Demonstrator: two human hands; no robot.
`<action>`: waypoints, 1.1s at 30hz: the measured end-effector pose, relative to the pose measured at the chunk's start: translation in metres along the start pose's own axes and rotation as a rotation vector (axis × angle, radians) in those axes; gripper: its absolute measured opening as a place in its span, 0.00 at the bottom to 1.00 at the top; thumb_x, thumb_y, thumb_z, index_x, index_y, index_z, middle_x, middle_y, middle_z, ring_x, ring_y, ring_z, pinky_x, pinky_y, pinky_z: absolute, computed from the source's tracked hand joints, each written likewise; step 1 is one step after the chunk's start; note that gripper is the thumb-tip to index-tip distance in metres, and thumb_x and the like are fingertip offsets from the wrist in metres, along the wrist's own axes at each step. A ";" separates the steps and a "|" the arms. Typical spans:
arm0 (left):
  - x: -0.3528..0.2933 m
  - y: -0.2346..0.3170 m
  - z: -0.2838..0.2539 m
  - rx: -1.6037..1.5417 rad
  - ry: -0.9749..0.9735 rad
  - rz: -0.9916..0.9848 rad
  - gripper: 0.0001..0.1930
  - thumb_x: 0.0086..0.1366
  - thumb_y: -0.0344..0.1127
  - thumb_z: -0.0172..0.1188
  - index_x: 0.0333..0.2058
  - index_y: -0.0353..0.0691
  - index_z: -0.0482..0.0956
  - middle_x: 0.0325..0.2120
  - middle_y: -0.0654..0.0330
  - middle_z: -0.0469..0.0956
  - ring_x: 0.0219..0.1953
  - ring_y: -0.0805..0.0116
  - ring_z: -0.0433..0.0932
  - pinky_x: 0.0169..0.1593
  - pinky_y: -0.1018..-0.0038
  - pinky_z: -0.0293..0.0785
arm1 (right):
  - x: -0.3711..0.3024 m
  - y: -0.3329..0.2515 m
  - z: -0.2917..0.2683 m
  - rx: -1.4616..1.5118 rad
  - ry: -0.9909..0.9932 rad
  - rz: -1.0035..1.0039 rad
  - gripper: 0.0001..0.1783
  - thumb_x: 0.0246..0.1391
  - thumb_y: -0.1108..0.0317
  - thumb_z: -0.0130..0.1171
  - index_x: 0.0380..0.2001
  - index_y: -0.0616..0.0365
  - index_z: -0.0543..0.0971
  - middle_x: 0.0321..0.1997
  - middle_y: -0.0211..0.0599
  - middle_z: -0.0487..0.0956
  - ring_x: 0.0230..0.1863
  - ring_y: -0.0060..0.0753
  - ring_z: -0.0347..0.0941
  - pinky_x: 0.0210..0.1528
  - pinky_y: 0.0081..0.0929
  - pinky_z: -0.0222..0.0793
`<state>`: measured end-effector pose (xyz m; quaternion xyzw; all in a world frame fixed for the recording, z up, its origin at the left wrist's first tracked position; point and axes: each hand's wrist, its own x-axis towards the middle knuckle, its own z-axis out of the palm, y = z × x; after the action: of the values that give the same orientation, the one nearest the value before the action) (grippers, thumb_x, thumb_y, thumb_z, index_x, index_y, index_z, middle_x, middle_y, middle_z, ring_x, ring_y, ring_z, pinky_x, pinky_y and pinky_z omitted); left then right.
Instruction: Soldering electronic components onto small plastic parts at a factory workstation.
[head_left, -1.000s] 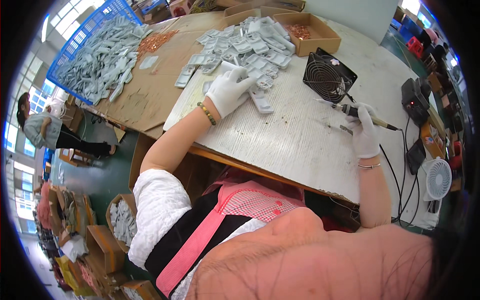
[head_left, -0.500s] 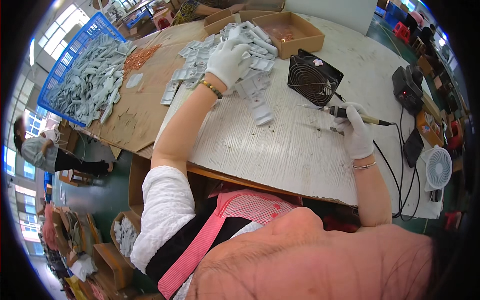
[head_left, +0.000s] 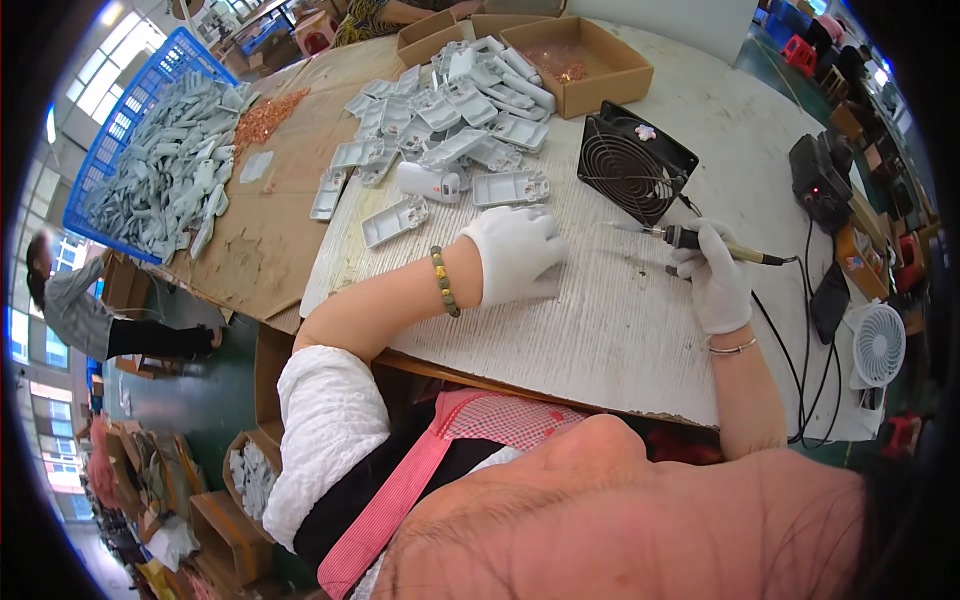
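Observation:
My left hand (head_left: pixel 518 256), in a white glove, is low over the table below the pile of pale plastic housings (head_left: pixel 460 110). Its fingers curl downward and hide their tips; anything under them is out of sight. One white housing with a rounded end (head_left: pixel 428 183) and an open tray-like housing (head_left: pixel 510 188) lie just beyond that hand. Another open housing (head_left: pixel 394 222) rests to its left. On the right, my gloved right hand (head_left: pixel 718 280) grips a soldering iron (head_left: pixel 688 238), its tip pointing left, in front of a square black fan (head_left: pixel 630 170).
A blue basket (head_left: pixel 85 190) heaped with grey-white plastic parts stands at the left, beside small copper-coloured pieces (head_left: pixel 268 118) on cardboard. A cardboard box (head_left: pixel 610 85) is at the back. Black cables (head_left: pixel 800 340), a black device (head_left: pixel 820 180) and a small white fan (head_left: pixel 878 342) line the right edge.
My left hand has come from the pile toward me, down onto the nearer table. Several housings at the pile's near side lie differently. My right hand still holds the soldering iron, hardly moved.

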<state>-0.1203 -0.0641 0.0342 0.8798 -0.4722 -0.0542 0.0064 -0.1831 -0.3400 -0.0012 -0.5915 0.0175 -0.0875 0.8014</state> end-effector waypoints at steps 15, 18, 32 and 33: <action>0.028 -0.025 0.030 -0.242 0.512 0.223 0.09 0.52 0.32 0.59 0.33 0.38 0.72 0.41 0.55 0.71 0.41 0.54 0.72 0.44 0.66 0.71 | 0.004 0.000 -0.004 -0.020 0.034 0.016 0.11 0.59 0.66 0.51 0.39 0.62 0.75 0.28 0.36 0.79 0.22 0.17 0.72 0.26 0.14 0.67; 0.029 -0.026 0.033 -0.248 0.499 0.240 0.09 0.52 0.32 0.60 0.32 0.38 0.72 0.41 0.55 0.71 0.42 0.54 0.72 0.45 0.66 0.70 | 0.003 -0.003 -0.002 -0.061 0.044 0.028 0.10 0.58 0.66 0.52 0.38 0.62 0.75 0.28 0.35 0.79 0.22 0.17 0.72 0.27 0.14 0.68; 0.027 -0.023 0.033 -0.235 0.525 0.269 0.07 0.51 0.29 0.61 0.30 0.39 0.73 0.44 0.56 0.71 0.45 0.54 0.70 0.49 0.66 0.67 | 0.000 -0.003 0.004 -0.224 0.049 0.075 0.10 0.55 0.68 0.55 0.37 0.62 0.77 0.28 0.33 0.79 0.24 0.16 0.72 0.28 0.13 0.69; 0.027 -0.023 0.032 -0.220 0.529 0.267 0.07 0.51 0.29 0.61 0.30 0.39 0.74 0.44 0.56 0.71 0.45 0.54 0.69 0.49 0.66 0.67 | -0.001 -0.003 0.005 -0.239 0.042 0.073 0.10 0.55 0.68 0.55 0.38 0.62 0.77 0.28 0.33 0.79 0.24 0.15 0.72 0.28 0.13 0.69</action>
<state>-0.0896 -0.0726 -0.0019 0.7876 -0.5568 0.1272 0.2314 -0.1835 -0.3360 0.0036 -0.6797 0.0664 -0.0679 0.7273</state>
